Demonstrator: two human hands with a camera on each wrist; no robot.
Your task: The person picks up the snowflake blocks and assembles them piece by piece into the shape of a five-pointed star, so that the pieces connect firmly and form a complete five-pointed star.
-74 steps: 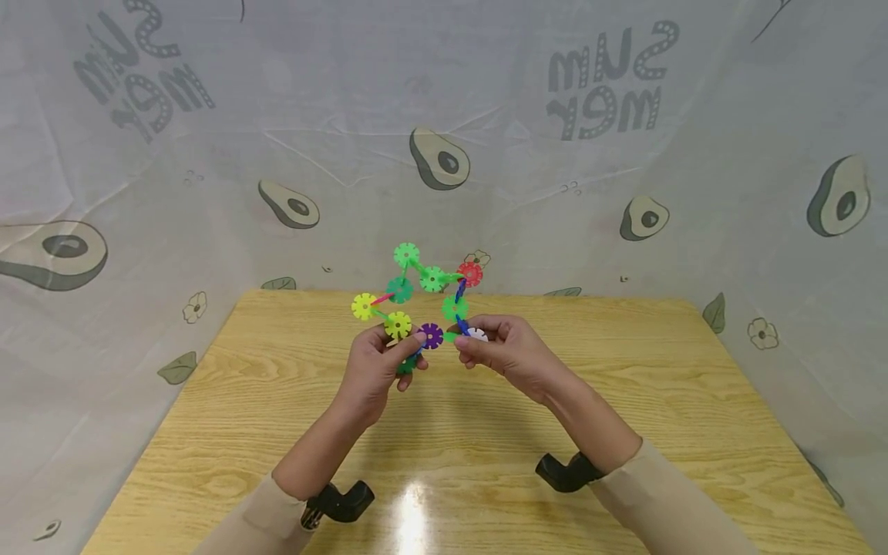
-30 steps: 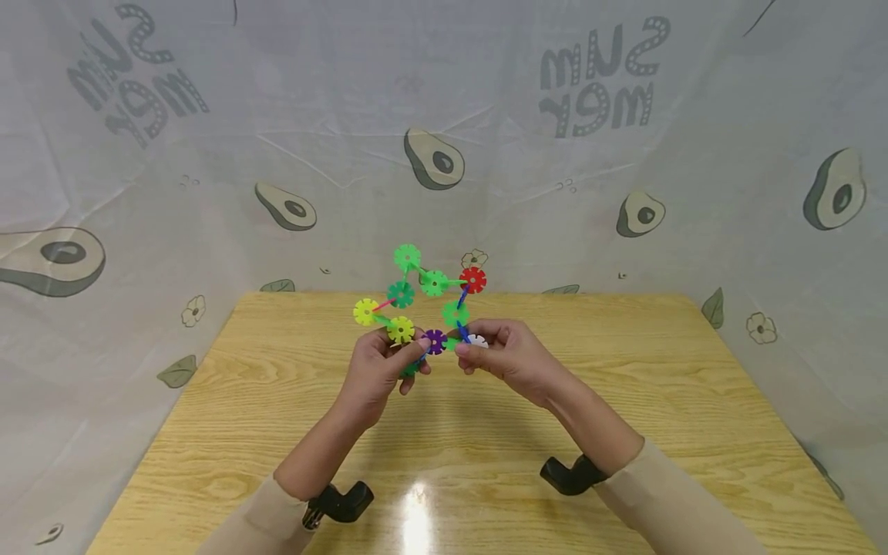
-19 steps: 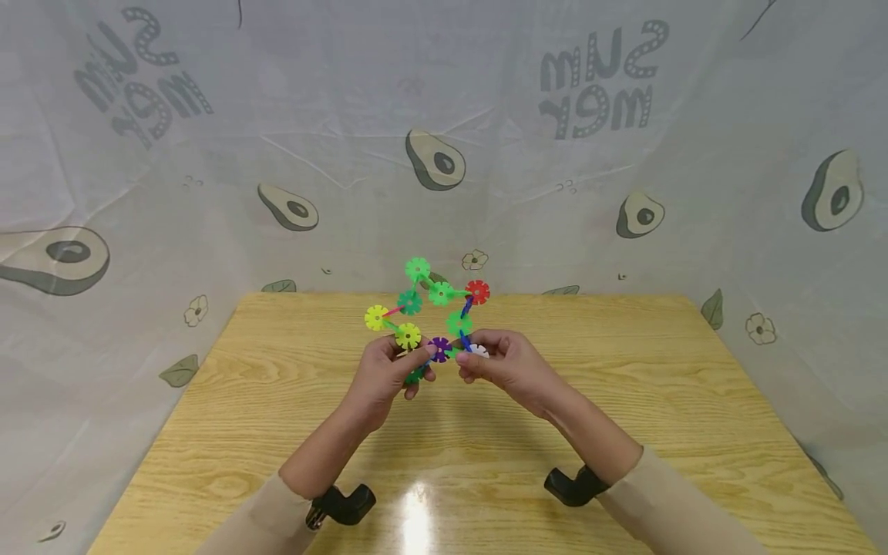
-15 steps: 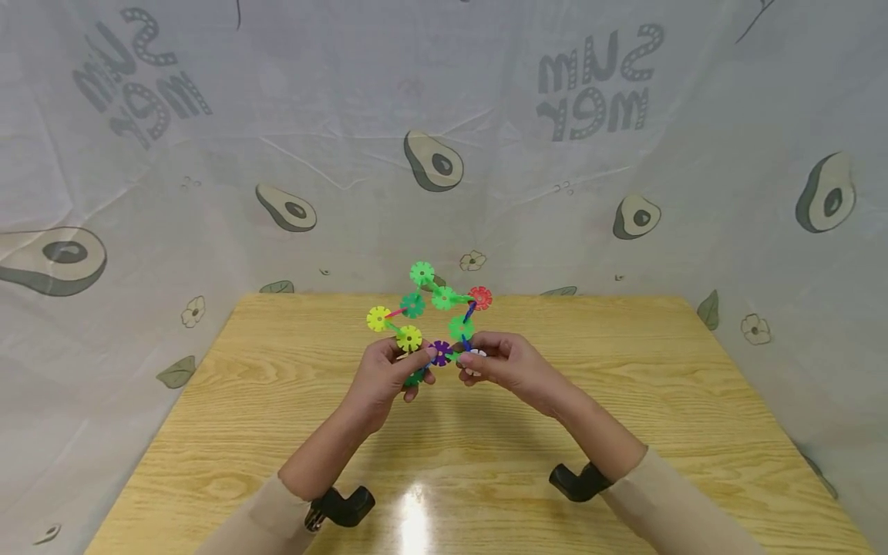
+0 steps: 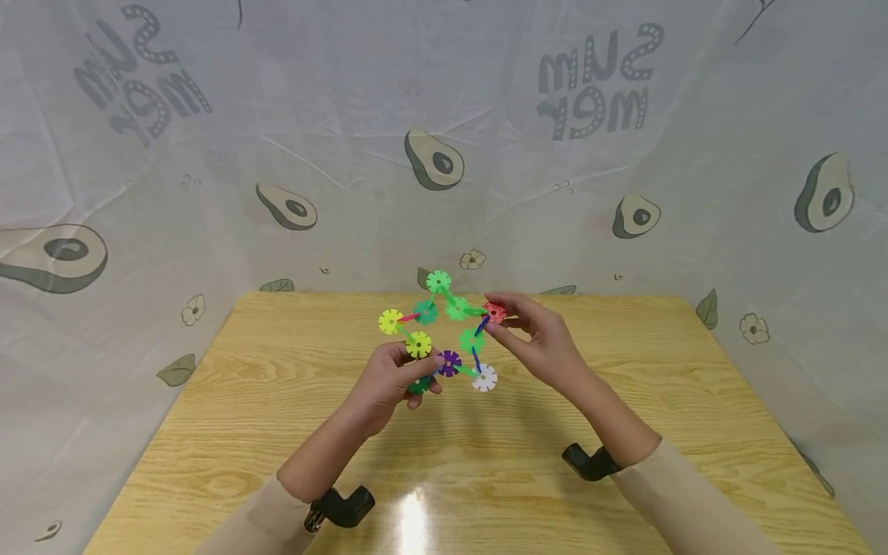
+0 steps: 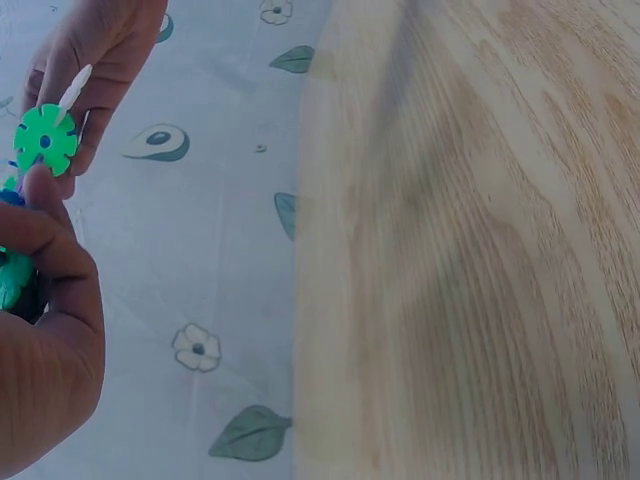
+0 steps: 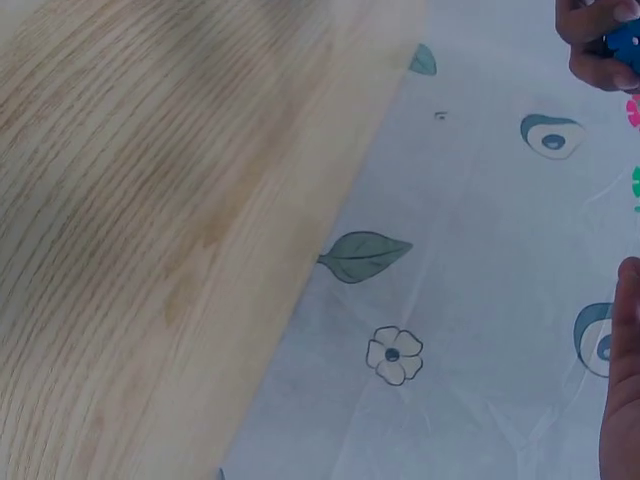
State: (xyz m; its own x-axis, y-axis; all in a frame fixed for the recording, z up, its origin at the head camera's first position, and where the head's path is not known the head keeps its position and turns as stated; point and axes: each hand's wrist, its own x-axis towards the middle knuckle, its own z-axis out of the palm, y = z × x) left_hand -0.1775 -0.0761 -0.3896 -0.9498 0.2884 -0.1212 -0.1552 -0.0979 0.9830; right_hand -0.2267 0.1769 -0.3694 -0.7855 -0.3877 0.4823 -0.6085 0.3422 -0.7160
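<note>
A star-like ring of interlocking plastic discs (image 5: 457, 309), in green, yellow, red, purple and white, is held up over the table in the head view. My left hand (image 5: 378, 389) grips its near left part, thumb on the purple disc (image 5: 449, 364) and fingers behind a dark green disc (image 5: 419, 384). At the ring's right corner, my right hand (image 5: 548, 343) pinches the red disc (image 5: 494, 312) between thumb and fingers. The white disc (image 5: 484, 378) hangs free at the near right. The left wrist view shows a green disc (image 6: 45, 140) close to the left thumb.
Beneath the hands lies a wood-grain table (image 5: 624, 401). A pale curtain (image 5: 513, 177) with avocado prints surrounds its back and sides. Black wrist mounts (image 5: 344, 506) sit on both forearms.
My right hand has let go of the white disc and moved up to the red disc. The ring has shifted slightly right and nearer, still in my left hand.
</note>
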